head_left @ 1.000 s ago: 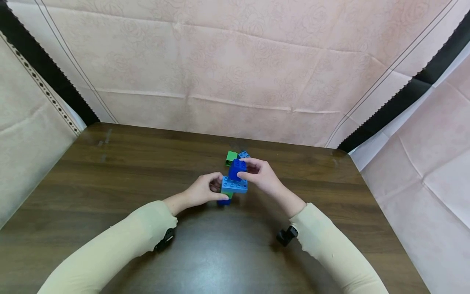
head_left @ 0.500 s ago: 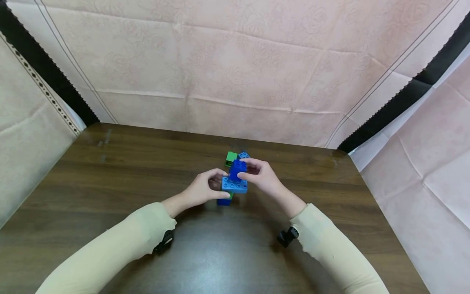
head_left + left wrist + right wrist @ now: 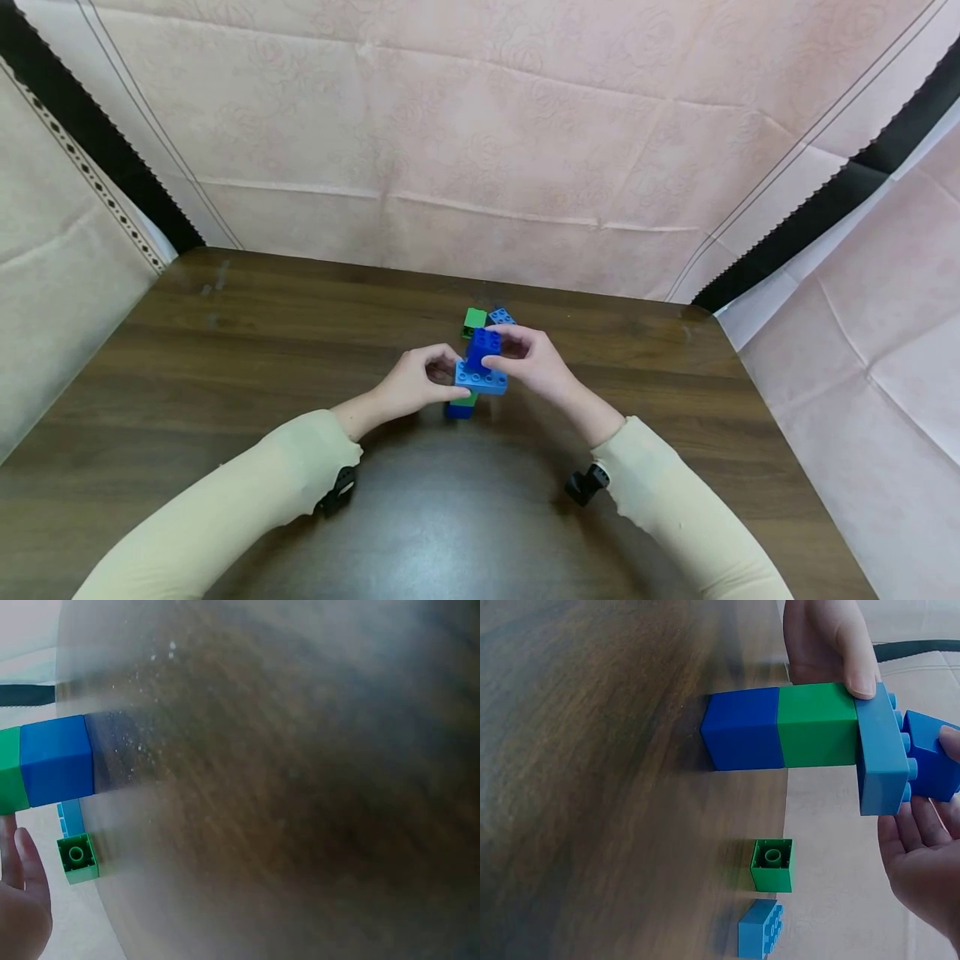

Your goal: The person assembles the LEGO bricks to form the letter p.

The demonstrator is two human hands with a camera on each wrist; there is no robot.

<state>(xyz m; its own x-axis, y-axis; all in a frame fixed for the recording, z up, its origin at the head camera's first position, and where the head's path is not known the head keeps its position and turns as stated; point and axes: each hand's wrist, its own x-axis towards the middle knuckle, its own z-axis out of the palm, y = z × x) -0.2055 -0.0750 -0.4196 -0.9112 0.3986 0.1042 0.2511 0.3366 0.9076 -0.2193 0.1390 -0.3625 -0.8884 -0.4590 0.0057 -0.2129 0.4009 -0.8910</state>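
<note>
A small tower stands on the table: a dark blue brick [image 3: 742, 729] at the bottom, a green brick [image 3: 817, 724] above it, then a wider light blue brick [image 3: 881, 754] with studs up. My left hand [image 3: 401, 385] holds the tower from the left, its thumb [image 3: 861, 679] at the seam of green and light blue. My right hand [image 3: 536, 362] pinches another dark blue brick [image 3: 483, 346] over the light blue studs. That brick looks slightly tilted in the right wrist view; whether it is joined I cannot tell. In the left wrist view, my left fingers show beneath the green brick.
Behind the tower, a loose green brick [image 3: 772, 866] lies on its side with its hollow underside showing. Next to it lies a loose light blue brick [image 3: 759, 930]. The wooden table [image 3: 300, 333] ends at a pale cloth wall [image 3: 480, 150].
My left thumb has slid up from the green brick to the lower edge of the light blue one. The dark blue brick in my right hand has barely shifted.
</note>
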